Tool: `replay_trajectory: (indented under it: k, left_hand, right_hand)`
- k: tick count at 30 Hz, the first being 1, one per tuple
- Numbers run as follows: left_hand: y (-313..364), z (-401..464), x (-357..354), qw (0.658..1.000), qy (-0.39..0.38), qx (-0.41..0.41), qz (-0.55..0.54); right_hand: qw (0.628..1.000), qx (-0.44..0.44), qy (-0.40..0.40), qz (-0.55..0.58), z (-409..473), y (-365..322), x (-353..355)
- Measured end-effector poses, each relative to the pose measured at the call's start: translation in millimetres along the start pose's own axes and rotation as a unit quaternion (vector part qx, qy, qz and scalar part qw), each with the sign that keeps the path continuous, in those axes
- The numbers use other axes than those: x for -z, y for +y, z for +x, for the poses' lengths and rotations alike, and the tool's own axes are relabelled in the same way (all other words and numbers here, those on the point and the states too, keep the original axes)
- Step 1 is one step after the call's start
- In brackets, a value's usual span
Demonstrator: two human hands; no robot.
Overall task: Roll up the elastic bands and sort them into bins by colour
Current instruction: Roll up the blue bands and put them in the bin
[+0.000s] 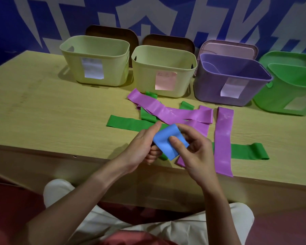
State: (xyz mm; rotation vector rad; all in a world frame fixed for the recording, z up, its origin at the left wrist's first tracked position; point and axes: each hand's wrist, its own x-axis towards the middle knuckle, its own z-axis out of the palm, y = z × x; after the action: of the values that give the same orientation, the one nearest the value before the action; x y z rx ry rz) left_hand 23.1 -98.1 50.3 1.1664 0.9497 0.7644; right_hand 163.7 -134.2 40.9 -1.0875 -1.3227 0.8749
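Observation:
Both hands hold a rolled-up blue elastic band [168, 141] just above the table's near edge. My left hand [141, 147] grips its left side, thumb up along the roll. My right hand [193, 149] pinches the right side, thumb pressed on the front face. Flat purple bands [223, 138] and green bands [129, 123] lie crossed in a heap on the table behind and under my hands. Along the back stand two pale yellow bins [95, 68] [163, 80], a purple bin [210, 89] and a green bin [288, 96], each with a paper label.
The wooden table [51, 117] has its front edge right below my hands. Lids lean against the blue-and-white wall behind the bins: two brown [111, 31], one pink [228, 47], one green [286, 57]. My knees are under the table edge.

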Motion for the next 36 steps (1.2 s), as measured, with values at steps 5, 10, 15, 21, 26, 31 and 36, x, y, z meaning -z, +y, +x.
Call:
replay_trajectory:
  k: [5,10,15,21,26,31,36]
  left_hand:
    - [-1.0,-1.2,-5.6,0.993,0.062,-0.074,0.072]
    - [-17.0,0.8,-2.5,0.968,0.093,-0.175,0.156]
    - [-19.3,3.1,-2.2,0.973,0.091,-0.159,0.137]
    - [-11.8,3.8,-2.1,0.992,0.099,-0.079,0.025]
    - [-16.0,7.5,3.3,0.995,0.027,-0.052,-0.086]
    - [-17.8,13.0,15.6,0.999,-0.017,-0.020,-0.045]
    - [-17.0,19.6,33.2,1.000,-0.023,0.017,-0.001]
  right_hand:
    - [0.999,-0.021,0.028,-0.004,0.0,0.4,-4.3]
    - [0.999,-0.037,0.034,0.004,0.7,4.6,-6.1]
    - [0.996,-0.054,0.008,0.069,-1.0,3.9,-5.6]
    - [0.994,-0.053,-0.007,0.092,2.7,6.3,1.2]
    - [0.998,-0.029,-0.031,0.045,9.4,7.5,3.6]
    - [0.994,0.017,-0.106,-0.021,23.2,16.7,5.1]
    - [0.977,0.056,-0.163,-0.126,40.6,28.2,4.1]
